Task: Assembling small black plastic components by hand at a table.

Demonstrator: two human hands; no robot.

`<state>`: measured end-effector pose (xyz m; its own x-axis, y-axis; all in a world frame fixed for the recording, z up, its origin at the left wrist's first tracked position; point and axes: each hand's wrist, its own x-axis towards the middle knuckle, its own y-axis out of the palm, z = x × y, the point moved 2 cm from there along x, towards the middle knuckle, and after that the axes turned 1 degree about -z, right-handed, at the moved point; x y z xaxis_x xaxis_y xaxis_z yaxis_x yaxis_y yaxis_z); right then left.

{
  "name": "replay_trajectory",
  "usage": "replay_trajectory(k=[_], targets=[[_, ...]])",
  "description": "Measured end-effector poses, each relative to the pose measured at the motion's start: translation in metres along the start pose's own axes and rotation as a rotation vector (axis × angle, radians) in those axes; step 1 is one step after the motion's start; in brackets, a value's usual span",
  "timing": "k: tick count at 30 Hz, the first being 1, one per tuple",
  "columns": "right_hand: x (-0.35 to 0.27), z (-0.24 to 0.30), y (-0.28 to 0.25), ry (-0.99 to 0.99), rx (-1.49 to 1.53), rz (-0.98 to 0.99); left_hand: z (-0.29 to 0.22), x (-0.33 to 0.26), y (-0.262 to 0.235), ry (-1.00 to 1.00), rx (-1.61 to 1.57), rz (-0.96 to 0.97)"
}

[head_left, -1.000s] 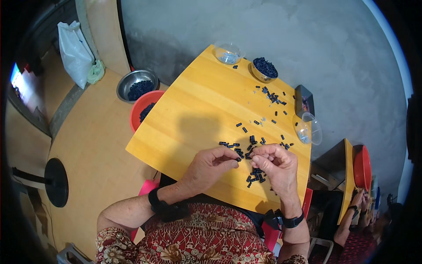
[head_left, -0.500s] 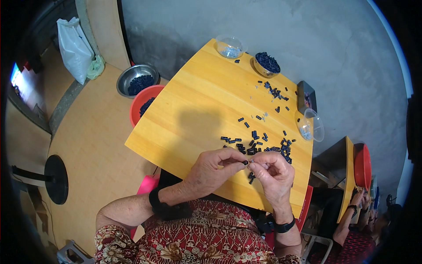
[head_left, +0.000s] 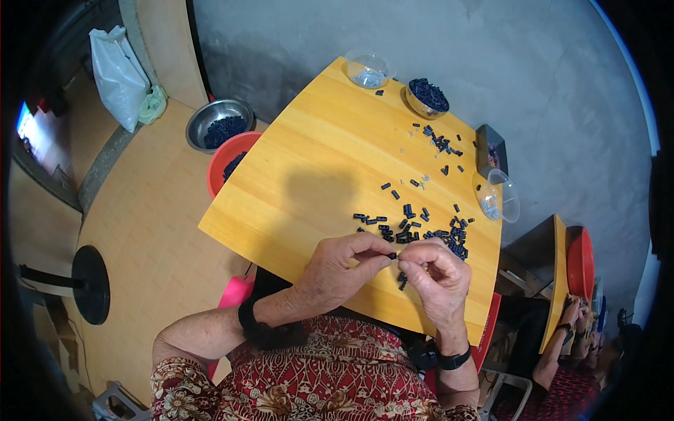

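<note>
Between thumb and forefinger, my left hand [head_left: 347, 266] pinches a small black plastic piece [head_left: 392, 256]. My right hand [head_left: 439, 274] is closed in a pinch right against that piece, and whatever its fingertips hold is too small to make out. Just beyond both hands, many loose black plastic pieces [head_left: 408, 210] lie scattered and heaped on the yellow wooden table [head_left: 302, 140]. A few more of them show below my fingertips, between the hands.
Along the far edge stand a clear bowl of small pale parts [head_left: 368, 76], a bowl heaped with black pieces [head_left: 428, 97], a dark tray [head_left: 490, 151] and another clear bowl [head_left: 500, 200]. A steel basin [head_left: 203, 133] and red basin [head_left: 219, 165] sit left. Another person works at right.
My right fingertips have come closer to the black piece in my left hand. A tiny pale bit seen at them earlier is now hidden. The left hand has barely moved.
</note>
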<state>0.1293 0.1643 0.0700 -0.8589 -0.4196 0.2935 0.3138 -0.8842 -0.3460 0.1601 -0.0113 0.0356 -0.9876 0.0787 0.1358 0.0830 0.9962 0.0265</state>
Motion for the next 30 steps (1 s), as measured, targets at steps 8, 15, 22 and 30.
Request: replay_trajectory(k=[8,15,22,30], targets=[[0.0,0.004,0.002,0.06,0.047,-0.01,0.001,0.0,-0.001,0.12,0.214,-0.017],[0.001,0.0,0.004,0.024,-0.021,0.024,0.005,0.0,-0.002,0.244,0.383,-0.029],[0.002,0.002,0.004,0.045,-0.221,0.091,0.011,0.0,0.0,0.2,0.363,-0.033],[0.002,-0.001,0.005,-0.037,-0.152,-0.054,0.012,0.003,-0.002,-0.145,0.017,0.058]])
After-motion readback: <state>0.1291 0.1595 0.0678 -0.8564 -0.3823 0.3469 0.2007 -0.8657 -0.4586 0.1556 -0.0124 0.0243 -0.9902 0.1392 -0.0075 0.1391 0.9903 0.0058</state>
